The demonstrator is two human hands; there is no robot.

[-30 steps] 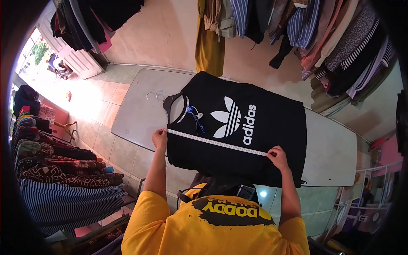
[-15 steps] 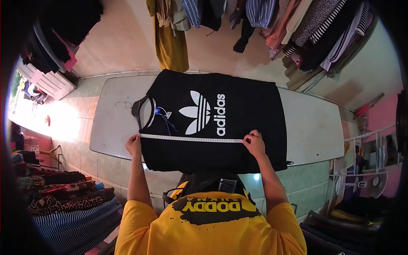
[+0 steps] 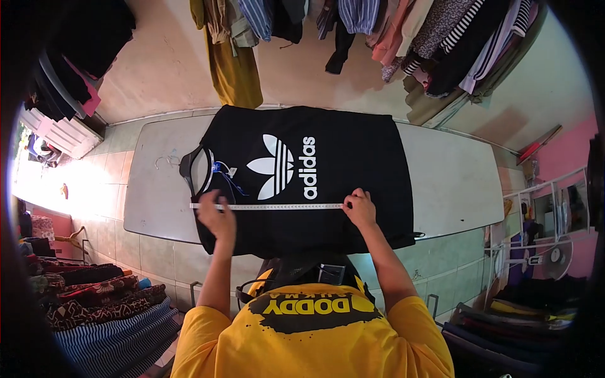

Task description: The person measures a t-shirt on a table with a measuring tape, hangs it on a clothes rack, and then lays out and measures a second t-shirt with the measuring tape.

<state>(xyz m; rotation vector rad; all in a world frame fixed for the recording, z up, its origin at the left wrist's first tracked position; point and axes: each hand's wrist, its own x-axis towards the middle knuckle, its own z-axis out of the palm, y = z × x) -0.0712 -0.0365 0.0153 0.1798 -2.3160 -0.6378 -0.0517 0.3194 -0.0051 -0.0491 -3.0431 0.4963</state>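
Observation:
A black adidas shirt (image 3: 353,151) with a white logo lies sideways, its neck to the left. A black hanger (image 3: 185,169) sits in the collar, with blue and white tags (image 3: 220,169) beside it. Across the shirt runs a white measuring tape (image 3: 283,206). My right hand (image 3: 361,209) pinches the tape near the lower part of the shirt. Over the tape's left portion is my left hand (image 3: 217,217), its fingers apart and slightly blurred; the tape's end shows beyond it on the left.
The shirt rests on a long pale table (image 3: 450,183). A wire hanger (image 3: 167,162) lies at its left. Clothes (image 3: 435,50) hang along the wall ahead, and folded patterned fabrics (image 3: 113,309) are at lower left. A white rack with a fan (image 3: 554,255) stands at right.
My left hand has let go of the tape's end at the neck side and moved right over the tape. My right hand still pinches the tape. The view has shifted slightly.

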